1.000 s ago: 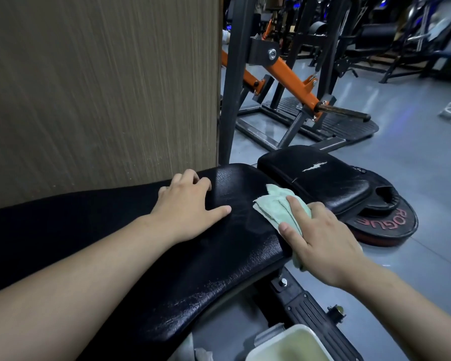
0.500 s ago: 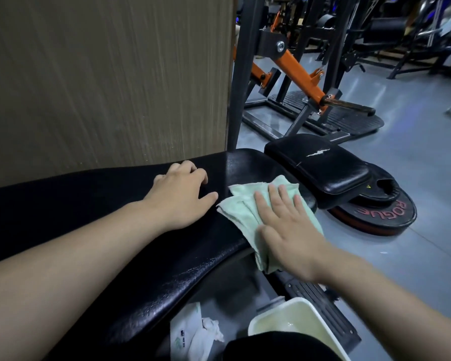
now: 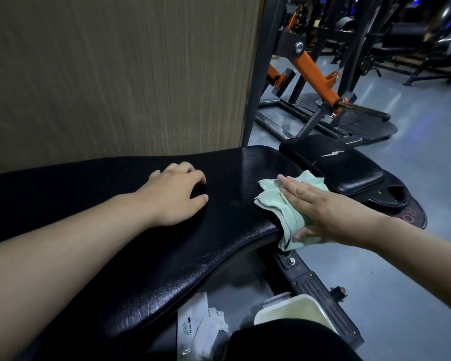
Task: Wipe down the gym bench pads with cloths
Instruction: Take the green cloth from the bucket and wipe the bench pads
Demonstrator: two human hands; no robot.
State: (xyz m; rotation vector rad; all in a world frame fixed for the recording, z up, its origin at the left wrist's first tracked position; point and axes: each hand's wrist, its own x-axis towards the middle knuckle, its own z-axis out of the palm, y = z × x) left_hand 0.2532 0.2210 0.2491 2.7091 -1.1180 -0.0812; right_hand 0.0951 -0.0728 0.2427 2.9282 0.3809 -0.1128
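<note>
Change: right hand had swung the cloth from the pad's side edge up onto its top.
Grip: fingers flat, pressing cloth onto the bench pad.
Left hand: spread, bracing pad.
Meaning: end wipe progressing.

Wood-grain wall panel fills upper left. Right of the panel: dark steel upright post, touching its edge. Past the post, an orange lever arm slopes down to a black handle bar over a black footplate. Well below the panel, on the grey floor: white plastic tub, tissue packet with crumpled tissue beside it. Black weight plate with red lettering lies flat, far right of the panel. More dark machines beyond, blurred.
</note>
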